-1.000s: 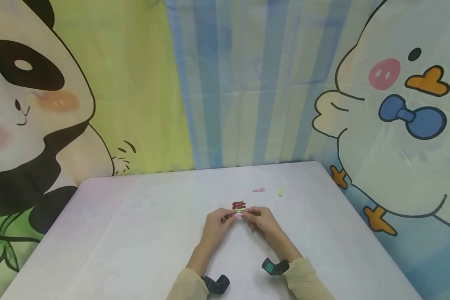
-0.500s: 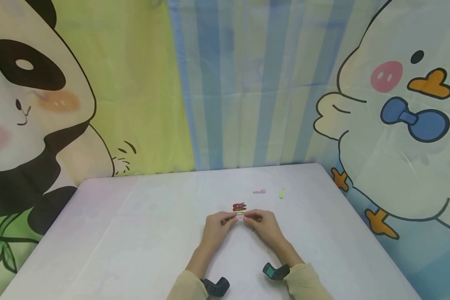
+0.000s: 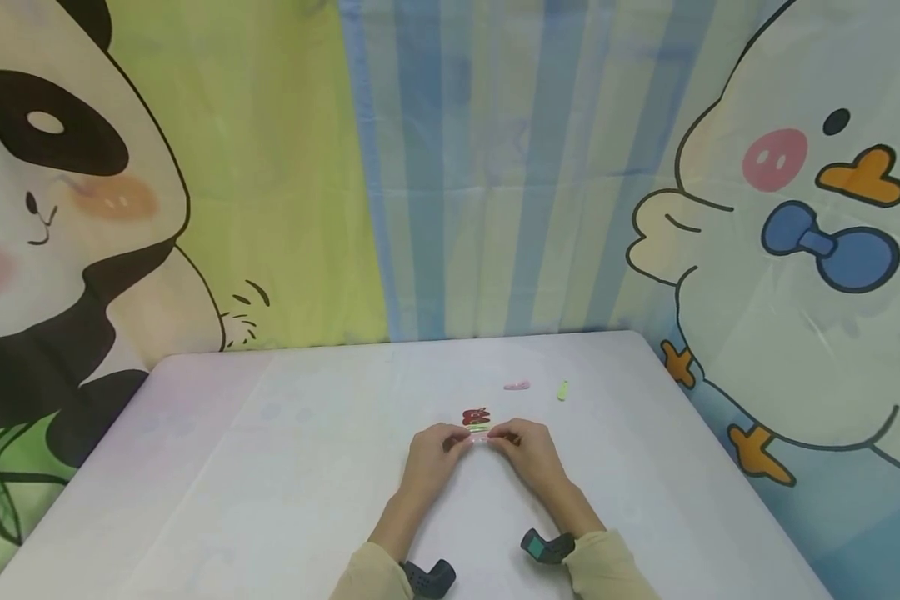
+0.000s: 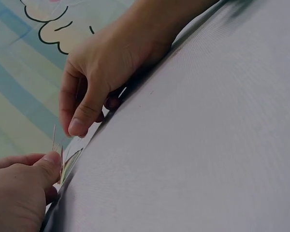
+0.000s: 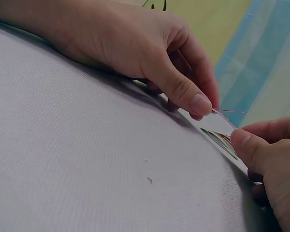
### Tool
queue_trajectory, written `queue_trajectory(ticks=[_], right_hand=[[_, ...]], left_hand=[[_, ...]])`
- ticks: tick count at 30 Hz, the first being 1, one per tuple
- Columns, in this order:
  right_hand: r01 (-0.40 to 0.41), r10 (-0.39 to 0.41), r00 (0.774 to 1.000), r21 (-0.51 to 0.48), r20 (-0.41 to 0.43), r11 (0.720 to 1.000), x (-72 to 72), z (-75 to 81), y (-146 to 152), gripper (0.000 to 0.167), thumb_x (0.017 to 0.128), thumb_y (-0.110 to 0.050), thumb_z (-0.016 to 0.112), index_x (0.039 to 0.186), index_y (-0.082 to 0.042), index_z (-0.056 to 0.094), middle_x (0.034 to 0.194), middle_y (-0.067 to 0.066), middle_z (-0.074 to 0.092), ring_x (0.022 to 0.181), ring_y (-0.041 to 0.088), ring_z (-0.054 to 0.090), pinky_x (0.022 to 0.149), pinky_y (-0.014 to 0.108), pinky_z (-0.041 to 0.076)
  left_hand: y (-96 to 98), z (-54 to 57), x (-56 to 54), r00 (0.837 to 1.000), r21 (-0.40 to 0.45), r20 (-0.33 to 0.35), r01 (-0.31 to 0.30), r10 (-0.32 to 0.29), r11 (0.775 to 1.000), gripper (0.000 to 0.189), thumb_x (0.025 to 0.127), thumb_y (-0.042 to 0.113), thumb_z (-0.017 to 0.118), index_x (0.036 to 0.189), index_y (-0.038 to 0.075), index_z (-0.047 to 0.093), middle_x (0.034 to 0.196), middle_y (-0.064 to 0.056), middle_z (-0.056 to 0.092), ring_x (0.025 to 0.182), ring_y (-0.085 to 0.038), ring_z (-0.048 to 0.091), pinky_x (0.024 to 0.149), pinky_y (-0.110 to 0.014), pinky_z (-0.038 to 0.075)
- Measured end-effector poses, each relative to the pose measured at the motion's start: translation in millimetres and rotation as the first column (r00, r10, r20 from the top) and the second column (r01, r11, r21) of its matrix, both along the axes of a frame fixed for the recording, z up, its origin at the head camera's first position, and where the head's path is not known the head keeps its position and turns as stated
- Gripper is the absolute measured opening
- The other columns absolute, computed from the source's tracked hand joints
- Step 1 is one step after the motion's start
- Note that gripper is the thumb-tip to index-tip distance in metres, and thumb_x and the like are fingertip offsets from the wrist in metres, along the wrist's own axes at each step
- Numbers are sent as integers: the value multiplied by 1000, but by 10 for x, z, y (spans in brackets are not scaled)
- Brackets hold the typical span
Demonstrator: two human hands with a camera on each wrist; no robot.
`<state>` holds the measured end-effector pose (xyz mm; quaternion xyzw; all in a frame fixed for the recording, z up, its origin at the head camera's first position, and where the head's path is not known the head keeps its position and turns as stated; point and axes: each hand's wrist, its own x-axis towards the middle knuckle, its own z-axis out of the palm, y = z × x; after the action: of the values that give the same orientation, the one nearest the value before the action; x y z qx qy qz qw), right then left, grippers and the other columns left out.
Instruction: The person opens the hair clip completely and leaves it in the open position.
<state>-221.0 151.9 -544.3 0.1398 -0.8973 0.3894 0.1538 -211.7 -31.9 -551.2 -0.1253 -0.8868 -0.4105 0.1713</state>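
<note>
In the head view my left hand (image 3: 432, 454) and right hand (image 3: 527, 454) face each other close above the table. Between their fingertips stretches a thin pink strip that looks like a snap hair clip (image 3: 480, 437), pinched at both ends. The right wrist view has this pink clip (image 5: 224, 118) nearly edge-on, from the left thumb (image 5: 201, 104) to the right thumb (image 5: 242, 139). Just beyond the fingers lie several dark red clips (image 3: 476, 416) and green clips (image 3: 477, 427) in a row. The fingers cover the pink clip's ends.
Farther back on the white table (image 3: 270, 467), a pink clip (image 3: 517, 385) and a light green clip (image 3: 562, 390) lie apart from the row. A printed curtain (image 3: 480, 192) hangs behind the table's far edge.
My right fingers, earlier bent over the pink clip, have drawn back to its right end, so more of it shows between the hands. The left hand hardly moves. The head view has shifted slightly.
</note>
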Motion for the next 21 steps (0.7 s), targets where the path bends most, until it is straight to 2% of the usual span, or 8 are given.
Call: queue_trajectory(ticks=[5,10,16,21], right_hand=[[-29,30,999,28,-38,999,-33,-14,6,10,75,-13,78,80,-20,73,76,-11,67,65,0,53,60,18,46],[-20,24,998,74,-56,997,-55,-15,3,8,75,-15,79,80,-20,74,76,-11,67,66,0,52,62,18,46],[-8,10,999,84,-33,996,-68,-9,-6,9,75,-15,78,81,-20,74,76,-11,67,67,0,53,63,18,46],[0,4,999,79,-48,997,-81,-6,-6,9,75,-15,78,80,-20,74,76,-11,67,65,0,51,61,18,45]], left_hand=[[15,-12,-17,1000,-34,-8,-29,29,999,13,79,18,76,91,17,73,86,4,70,79,-9,63,73,-26,51],[19,-10,-17,998,-36,39,-44,46,998,12,79,21,76,91,18,74,86,6,69,76,-5,60,69,-23,49],[22,-4,-19,997,-29,52,-50,51,998,13,79,20,75,92,17,75,87,4,71,81,-9,65,74,-25,52],[21,22,-16,997,-29,52,-50,52,998,13,80,20,74,93,16,75,89,2,72,87,-14,68,78,-27,53]])
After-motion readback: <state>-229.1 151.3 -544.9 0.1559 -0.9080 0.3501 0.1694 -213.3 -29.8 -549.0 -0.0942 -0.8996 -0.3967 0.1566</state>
